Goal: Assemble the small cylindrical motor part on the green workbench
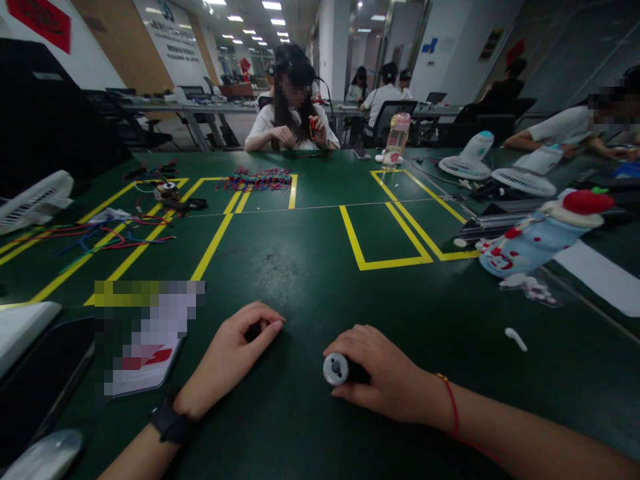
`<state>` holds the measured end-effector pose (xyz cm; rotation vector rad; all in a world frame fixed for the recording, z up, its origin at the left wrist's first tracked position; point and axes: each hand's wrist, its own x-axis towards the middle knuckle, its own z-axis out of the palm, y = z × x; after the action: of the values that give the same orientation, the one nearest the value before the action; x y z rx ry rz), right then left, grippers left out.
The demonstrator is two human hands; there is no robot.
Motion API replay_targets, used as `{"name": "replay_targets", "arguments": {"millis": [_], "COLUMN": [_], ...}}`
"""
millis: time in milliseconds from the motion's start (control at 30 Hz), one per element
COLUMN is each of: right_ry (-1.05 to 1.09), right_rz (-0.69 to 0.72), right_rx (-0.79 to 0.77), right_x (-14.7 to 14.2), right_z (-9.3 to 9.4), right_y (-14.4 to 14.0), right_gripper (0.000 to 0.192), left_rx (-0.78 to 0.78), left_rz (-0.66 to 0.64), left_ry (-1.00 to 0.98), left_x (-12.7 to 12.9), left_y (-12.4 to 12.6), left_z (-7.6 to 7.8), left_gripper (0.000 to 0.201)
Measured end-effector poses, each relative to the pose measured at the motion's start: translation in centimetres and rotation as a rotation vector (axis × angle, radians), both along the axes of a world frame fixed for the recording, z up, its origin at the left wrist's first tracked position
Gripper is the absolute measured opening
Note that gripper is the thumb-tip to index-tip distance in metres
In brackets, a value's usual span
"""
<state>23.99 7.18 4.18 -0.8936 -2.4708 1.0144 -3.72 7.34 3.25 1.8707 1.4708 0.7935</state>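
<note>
The right hand [385, 383] lies on the dark green surface [310, 267], closed around a small black cylinder with a round white end cap [336, 369] that points left. The left hand [235, 353], a black band at its wrist, rests beside it with fingers curled loosely over a small dark piece [254, 331] that is mostly hidden. A pixelated paper booklet [145, 353] lies just left. Yellow tape outlines [385, 263] mark the surface farther out, with a white earbud-like piece [515, 339] well to the right.
</note>
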Motion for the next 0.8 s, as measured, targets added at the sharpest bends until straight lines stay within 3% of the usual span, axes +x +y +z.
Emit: {"name": "replay_targets", "arguments": {"millis": [100, 300, 467, 633, 800], "right_ry": [-0.003, -0.026, -0.039, -0.027, -0.023], "right_rz": [-0.006, -0.003, -0.007, -0.005, 0.001], "right_rx": [0.015, 0.050, 0.072, 0.049, 0.029], "right_x": [-0.1, -0.3, -0.6, -0.4, -0.1], "right_z": [0.0, -0.2, -0.1, 0.0, -0.1], "right_y": [0.0, -0.1, -0.3, -0.1, 0.0], "right_gripper": [0.035, 0.030, 0.026, 0.030, 0.034], "left_rx": [-0.005, -0.022, 0.029, 0.119, 0.089], "left_rz": [-0.069, -0.263, -0.230, -0.190, -0.268], "left_ry": [0.000, -0.172, -0.251, -0.221, -0.086], "left_x": [1.1, 4.6, 6.4, 5.1, 2.8], "left_y": [-0.6, -2.7, -3.3, -3.3, -2.4], "left_z": [0.5, 1.8, 2.2, 2.5, 1.4], "left_gripper": [0.012, 0.024, 0.014, 0.016, 0.014]}}
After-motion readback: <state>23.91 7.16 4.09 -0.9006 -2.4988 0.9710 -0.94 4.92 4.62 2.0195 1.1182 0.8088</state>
